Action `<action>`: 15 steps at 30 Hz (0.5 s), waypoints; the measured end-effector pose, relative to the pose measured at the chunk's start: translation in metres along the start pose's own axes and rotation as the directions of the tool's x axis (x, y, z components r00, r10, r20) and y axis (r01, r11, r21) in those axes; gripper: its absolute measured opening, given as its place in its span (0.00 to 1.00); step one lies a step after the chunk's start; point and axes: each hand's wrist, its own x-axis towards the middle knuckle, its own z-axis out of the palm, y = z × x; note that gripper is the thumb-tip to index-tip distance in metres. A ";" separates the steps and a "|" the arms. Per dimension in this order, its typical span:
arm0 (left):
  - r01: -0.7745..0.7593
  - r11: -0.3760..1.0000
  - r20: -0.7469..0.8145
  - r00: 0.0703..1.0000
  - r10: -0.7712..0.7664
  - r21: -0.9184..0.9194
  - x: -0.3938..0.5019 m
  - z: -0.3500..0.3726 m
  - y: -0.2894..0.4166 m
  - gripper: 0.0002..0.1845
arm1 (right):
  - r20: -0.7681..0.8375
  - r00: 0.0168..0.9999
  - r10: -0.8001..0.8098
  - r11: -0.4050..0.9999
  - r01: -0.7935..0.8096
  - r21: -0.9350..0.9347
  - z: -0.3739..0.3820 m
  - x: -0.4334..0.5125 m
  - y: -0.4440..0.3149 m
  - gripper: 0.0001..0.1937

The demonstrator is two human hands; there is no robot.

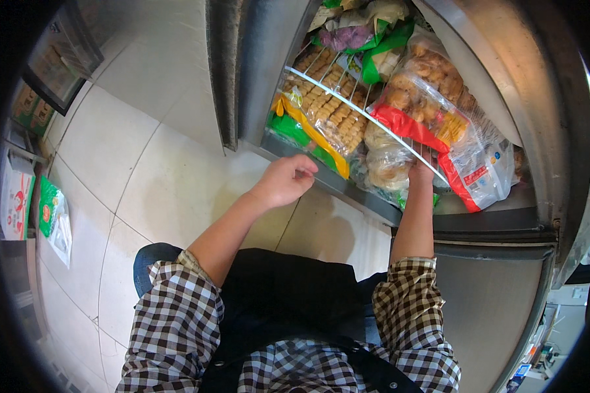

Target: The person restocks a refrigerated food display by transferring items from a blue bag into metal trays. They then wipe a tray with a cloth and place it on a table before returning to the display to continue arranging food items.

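My left hand hovers over the floor just outside an upright refrigerator or freezer cabinet, its fingers loosely curled with nothing visible in them. Under the front rail of a white wire shelf, my right hand reaches into the cabinet. The shelf and a red-and-clear plastic bag of brown fried-looking food hide its fingers. Beside that hand lie clear bags of pale food. Closer to my left hand is a yellow-and-green edged bag of ridged tan pieces.
Green-edged bags crowd the back of the shelf. The steel cabinet door stands ajar at left, and a closed lower door is at right. A green-and-white packet lies on the tiled floor near a white carton.
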 end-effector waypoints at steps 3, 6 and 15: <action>0.017 1.000 0.001 1.000 -0.018 0.024 0.003 0.003 -0.008 0.09 | -0.041 0.945 0.326 0.933 -0.315 0.174 -0.002 -0.014 -0.023 0.17; 0.008 1.000 0.025 1.000 -0.008 0.017 0.006 0.006 -0.012 0.09 | -0.029 0.873 0.488 0.850 -0.467 0.246 -0.004 -0.056 -0.036 0.18; -0.490 0.771 0.175 0.870 0.461 0.406 -0.010 0.053 0.058 0.43 | -0.076 0.914 0.398 0.914 -0.402 -0.048 0.035 -0.216 -0.085 0.24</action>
